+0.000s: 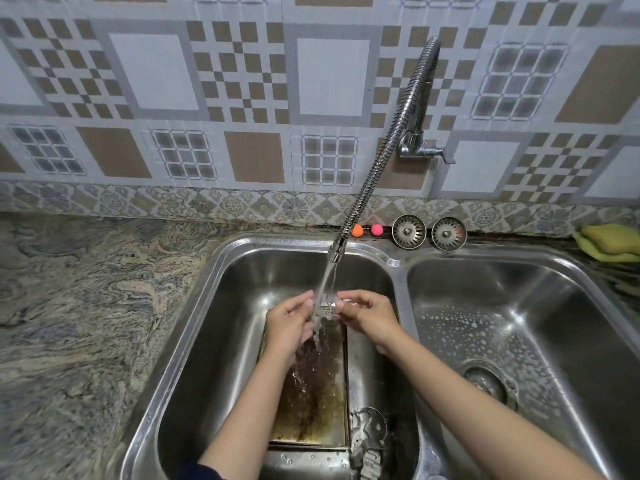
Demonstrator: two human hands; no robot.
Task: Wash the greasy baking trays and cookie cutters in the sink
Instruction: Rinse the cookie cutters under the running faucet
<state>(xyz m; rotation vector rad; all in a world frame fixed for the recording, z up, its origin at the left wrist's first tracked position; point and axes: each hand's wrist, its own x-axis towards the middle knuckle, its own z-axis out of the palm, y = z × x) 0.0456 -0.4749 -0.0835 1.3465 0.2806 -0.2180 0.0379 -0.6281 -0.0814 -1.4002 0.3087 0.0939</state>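
Running from the flexible faucet spout, the water stream falls onto a small metal cookie cutter held over the left basin of the double sink. The left hand has its fingers curled, with the fingertips pinching the cutter's left side. The right hand has its fingers curled likewise and pinches the cutter's right side. The cutter's shape cannot be told through the water.

Below the hands, a greasy baking tray lies flat on the basin floor, its brown residue under the splash. At the basin's near right corner, beside the tray, rest more metal cutters. The right basin shows soap bubbles on its floor and a drain.

Along the sink's far rim stand two sink strainers, an orange ball and a pink ball. A yellow sponge lies at the counter's far right edge. The granite counter extends left of the sink.
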